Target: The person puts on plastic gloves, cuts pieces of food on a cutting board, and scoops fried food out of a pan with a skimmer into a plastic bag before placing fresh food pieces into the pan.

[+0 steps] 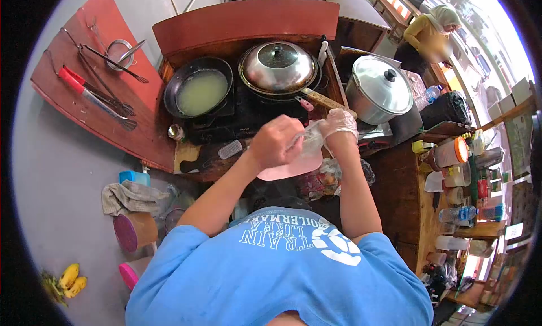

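Note:
A clear plastic glove or bag (311, 140) stretches between my two hands over the front of the stove. My left hand (278, 140) is closed on its left end, with the fingers curled. Thin clear plastic covers my right hand (339, 125), which is bent beside the wooden handle of the lidded pan (278, 69); its fingers are partly hidden. Below the plastic lies a pink tray or board (291, 168). Behind my left hand, a black pan (200, 91) holds pale yellowish liquid.
A large lidded pot (381, 91) stands right of the stove. A small grater (230, 150) lies at the front edge. Utensils hang on the red panel (96, 55) at left. Jars and bottles line the right shelf (420, 213). Another person (429, 35) stands at the back right.

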Demonstrator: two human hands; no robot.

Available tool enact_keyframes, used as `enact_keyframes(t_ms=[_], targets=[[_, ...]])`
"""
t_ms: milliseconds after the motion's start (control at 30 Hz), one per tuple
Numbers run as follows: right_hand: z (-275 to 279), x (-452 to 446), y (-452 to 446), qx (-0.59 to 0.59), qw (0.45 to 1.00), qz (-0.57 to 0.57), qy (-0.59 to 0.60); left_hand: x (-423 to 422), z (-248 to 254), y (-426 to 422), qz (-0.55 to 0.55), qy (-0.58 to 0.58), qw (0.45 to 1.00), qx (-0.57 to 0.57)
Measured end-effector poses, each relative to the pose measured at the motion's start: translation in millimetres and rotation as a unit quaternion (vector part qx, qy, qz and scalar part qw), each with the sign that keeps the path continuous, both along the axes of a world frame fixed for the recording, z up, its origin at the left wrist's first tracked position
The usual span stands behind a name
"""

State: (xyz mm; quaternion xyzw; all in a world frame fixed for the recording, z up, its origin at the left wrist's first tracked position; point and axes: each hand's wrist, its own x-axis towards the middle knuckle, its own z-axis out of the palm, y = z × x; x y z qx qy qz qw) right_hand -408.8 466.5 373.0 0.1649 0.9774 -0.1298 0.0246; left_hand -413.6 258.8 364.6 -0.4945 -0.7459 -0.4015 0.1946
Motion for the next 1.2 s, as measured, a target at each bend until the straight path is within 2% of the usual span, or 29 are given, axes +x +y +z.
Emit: enact_keyframes(t_ms=[33,67,133,167,200,233,267,300,333,367,400,433,467,500,533,600,633,667,733,800,867,900,933,1000,1033,1067,1133,1167,1200], targets=[[-10,-4,2,-0.001,1.0,0.0,0.0,6,-4,8,-0.035,-0.024,0.999,0.018],[-22,-8,2,0.031,0.997,0.067,0.015,8,-14,15,-0.042,-0.029,0.998,-0.025],[-37,-11,2,0.061,0.988,0.137,0.03,10,-31,26,0.048,-0.153,0.983,-0.093],[-31,-7,-8,0.032,0.986,0.154,0.057,3,-46,30,0.049,-0.153,0.983,-0.093],[-24,-4,-17,0.003,0.982,0.17,0.084,-9,-64,35,0.057,-0.229,0.971,-0.027],[-14,0,-28,0.039,0.975,0.211,0.058,-17,-80,39,0.064,-0.304,0.95,0.039],[-17,7,-29,-0.015,0.96,0.247,0.132,-19,-88,44,0.064,-0.304,0.95,0.038],[-26,10,-32,-0.067,0.934,0.24,0.256,-20,-97,49,0.034,-0.487,0.857,0.166],[-33,12,-35,-0.117,0.89,0.23,0.376,-22,-105,52,0.003,-0.641,0.713,0.284],[-31,17,-42,-0.117,0.89,0.23,0.376,-23,-105,47,-0.068,-0.657,0.692,0.29],[-28,23,-51,-0.122,0.896,0.174,0.39,-24,-105,47,-0.068,-0.656,0.693,0.29],[-27,29,-57,-0.127,0.899,0.117,0.402,-20,-86,46,-0.154,-0.677,0.639,0.33],[-31,34,-61,-0.128,0.899,0.115,0.402,-16,-73,46,-0.237,-0.691,0.577,0.365],[-38,39,-63,-0.151,0.908,0.11,0.374,-14,-67,38,-0.292,-0.719,0.537,0.331],[-46,44,-64,-0.174,0.916,0.104,0.346,-9,-60,36,-0.292,-0.721,0.537,0.327],[-58,50,-61,-0.145,0.908,0.123,0.373,-2,-49,34,-0.242,-0.74,0.544,0.313],[-57,54,-60,-0.173,0.886,0.161,0.4,-2,-49,36,-0.295,-0.731,0.524,0.322],[-56,58,-58,-0.201,0.86,0.198,0.426,-2,-50,38,-0.296,-0.732,0.523,0.32],[-52,62,-56,-0.214,0.856,0.219,0.416,-2,-52,42,-0.192,-0.631,0.696,0.283],[-49,65,-62,-0.243,0.85,0.245,0.397,-4,-54,41,-0.217,-0.599,0.712,0.295],[-49,70,-65,-0.238,0.867,0.233,0.37,-6,-52,41,-0.245,-0.669,0.606,0.354],[-47,73,-68,-0.268,0.872,0.219,0.347,-8,-51,38,-0.326,-0.731,0.478,0.363],[-42,76,-69,-0.297,0.875,0.204,0.324,-8,-48,36,-0.327,-0.732,0.477,0.36],[-28,76,-65,-0.299,0.874,0.216,0.316,-9,-41,33,-0.415,-0.738,0.412,0.337],[-23,77,-64,-0.288,0.888,0.241,0.267,-14,-34,33,-0.418,-0.732,0.447,0.299],[-18,78,-62,-0.276,0.9,0.259,0.219,-13,-29,37,-0.421,-0.736,0.444,0.29],[-8,78,-61,-0.286,0.885,0.275,0.244,-8,-20,44,-0.302,-0.679,0.602,0.291],[-5,78,-60,-0.296,0.868,0.297,0.266,-15,-17,47,-0.337,-0.696,0.553,0.311],[-4,77,-60,-0.297,0.869,0.294,0.266,-11,-14,43,-0.274,-0.717,0.561,0.309]])
